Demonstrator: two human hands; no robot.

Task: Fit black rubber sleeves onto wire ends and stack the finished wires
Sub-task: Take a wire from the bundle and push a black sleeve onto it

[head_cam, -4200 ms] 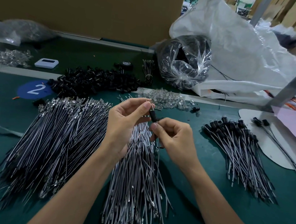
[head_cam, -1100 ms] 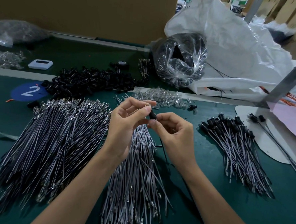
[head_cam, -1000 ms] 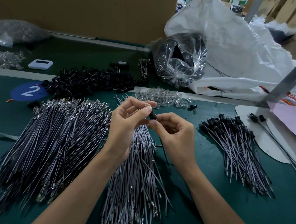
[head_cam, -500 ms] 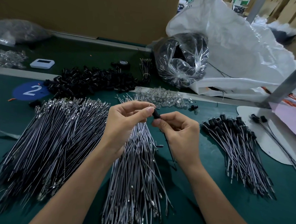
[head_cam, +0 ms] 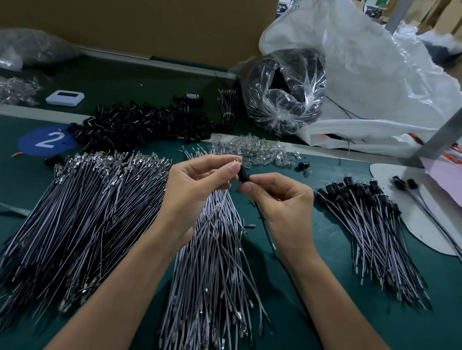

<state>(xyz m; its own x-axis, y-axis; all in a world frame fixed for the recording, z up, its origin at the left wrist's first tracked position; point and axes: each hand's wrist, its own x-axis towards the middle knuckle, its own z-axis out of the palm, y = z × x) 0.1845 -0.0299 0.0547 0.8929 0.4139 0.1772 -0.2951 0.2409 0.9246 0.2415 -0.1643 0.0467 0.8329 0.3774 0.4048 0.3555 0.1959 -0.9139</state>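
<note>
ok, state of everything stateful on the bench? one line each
Black rubber sleeve: pinched at both ends, lifted.
Left hand: pinching the sleeve's upper end.
Right hand: pinching its lower end.
Stack of grey wires with black sleeves: lying fanned, at right.
Piles of bare grey wires: lying loose, unsleeved.
Heap of loose black sleeves: unused, behind the piles.

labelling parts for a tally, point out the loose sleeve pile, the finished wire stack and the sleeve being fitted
loose sleeve pile (head_cam: 146, 123), head view, middle of heap
finished wire stack (head_cam: 367, 226), head view, mid-length of wires
sleeve being fitted (head_cam: 244, 173), head view, its black body
</note>
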